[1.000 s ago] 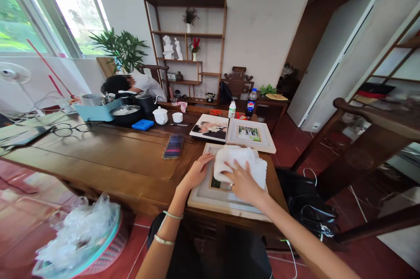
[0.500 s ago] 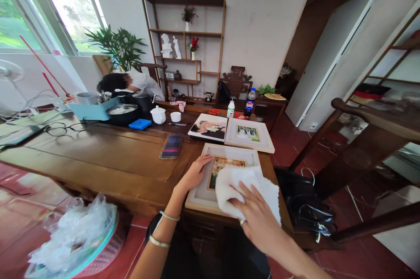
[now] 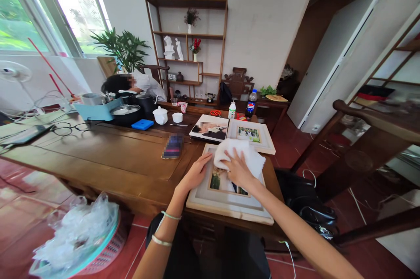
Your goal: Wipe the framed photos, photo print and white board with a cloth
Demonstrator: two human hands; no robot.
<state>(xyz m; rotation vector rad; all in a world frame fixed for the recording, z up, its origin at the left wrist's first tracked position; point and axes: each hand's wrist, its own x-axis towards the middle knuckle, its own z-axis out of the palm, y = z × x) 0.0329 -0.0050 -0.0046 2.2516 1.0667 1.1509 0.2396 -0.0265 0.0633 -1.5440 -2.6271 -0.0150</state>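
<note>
A light wooden picture frame [image 3: 197, 204] with a pale mat lies flat at the table's near right corner. My left hand [image 3: 196, 172] rests on its left side, fingers stretched out and lying flat. Under my right hand [image 3: 239, 167] is a white cloth [image 3: 251, 152], pressed against the far part of the frame. The fingers of that hand are spread over the cloth, which bunches up around them. Cloth and hand hide much of the picture [image 3: 215, 181] inside the frame.
Behind lie a second frame [image 3: 269, 142] and a photo panel [image 3: 215, 130]. A cola bottle [image 3: 251, 105], white bottle [image 3: 232, 110], phone [image 3: 173, 146] and lidded cup [image 3: 160, 115] stand or lie on the table. A basket of plastic bags [image 3: 108, 250] is on the floor. A person leans on the far side.
My right hand has slid the cloth away from me toward the frame's far edge, uncovering the near right part of the frame. My left hand stays in place.
</note>
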